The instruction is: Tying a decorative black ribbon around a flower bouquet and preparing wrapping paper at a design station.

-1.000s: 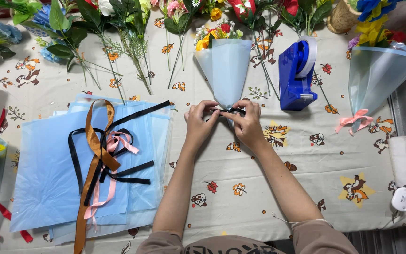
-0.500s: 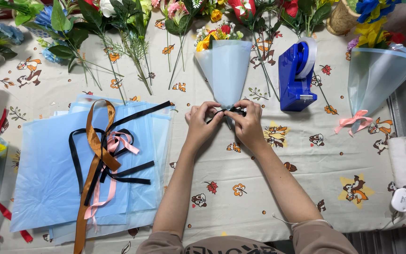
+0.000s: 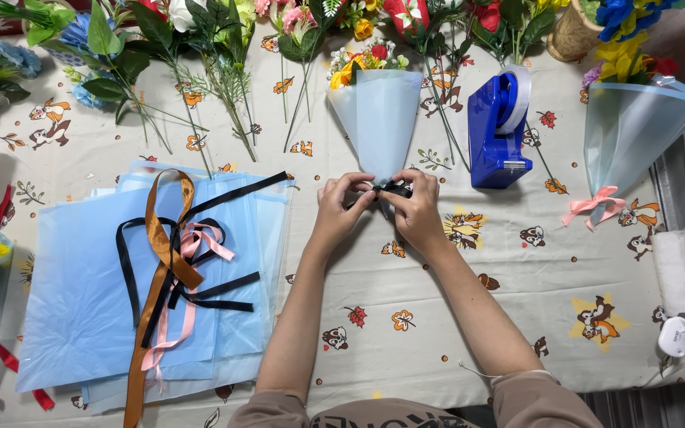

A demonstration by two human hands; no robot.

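Pinching a black ribbon (image 3: 394, 190), both hands (image 3: 341, 208) (image 3: 415, 212) hide the bouquet (image 3: 380, 119) base.

Pale blue cone wrap (image 3: 380, 119), black ribbon (image 3: 394, 189), blue tape dispenser (image 3: 498, 131), cream tablecloth (image 3: 438, 317) printed with chipmunks.

left hand (image 3: 341, 208), right hand (image 3: 418, 210), fingertips apparently pinched

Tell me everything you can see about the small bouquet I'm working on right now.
The small bouquet is a cone of translucent pale blue wrap, lying flat on the patterned tablecloth, mouth away from the person. Yellow, orange, red and white flowers show at its wide end. A black ribbon sits at its narrow tip, where the left hand and right hand pinch it. A blue tape dispenser stands apart on its right.
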